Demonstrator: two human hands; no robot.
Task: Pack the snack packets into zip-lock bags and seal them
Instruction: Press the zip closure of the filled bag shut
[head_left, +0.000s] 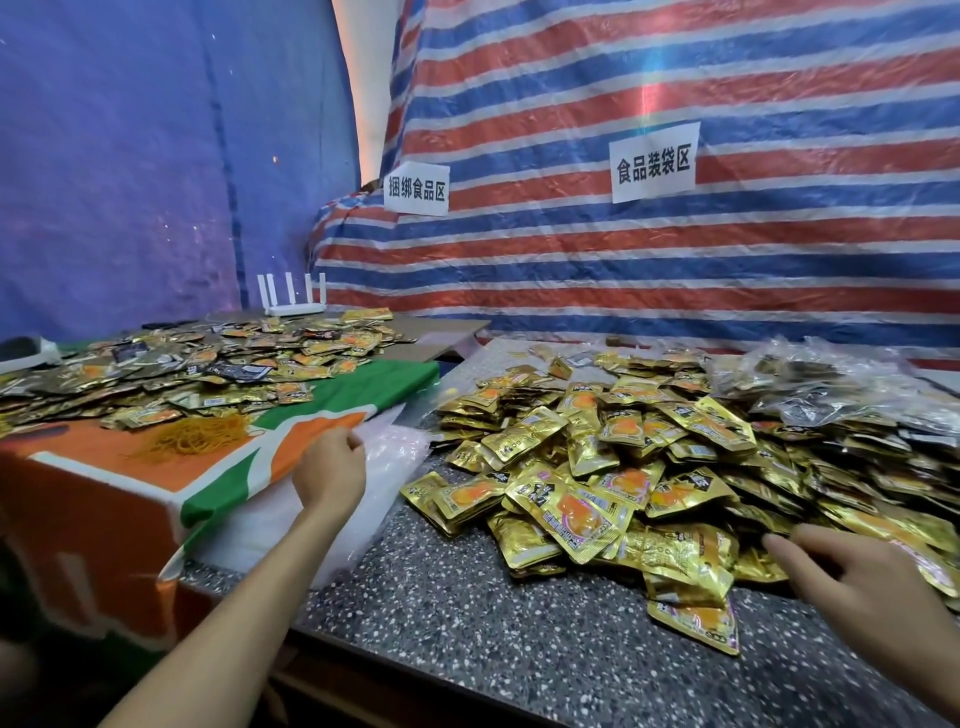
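Observation:
A big heap of gold snack packets (613, 467) covers the speckled stone counter (467, 623) on the right. A stack of clear zip-lock bags (384, 467) lies at the counter's left edge. My left hand (330, 473) rests on that stack, fingers pinched on the top bag's edge. My right hand (862, 577) hovers low over the near right side of the heap, fingers spread, holding nothing. Filled clear bags (810, 384) are piled at the far right behind the heap.
To the left, a table under an orange, white and green cloth (218, 467) carries more packets (208, 369) and a clump of yellow rubber bands (192, 436). A white router (293, 299) stands at its back. Striped tarpaulin with two paper signs (654, 163) forms the back wall.

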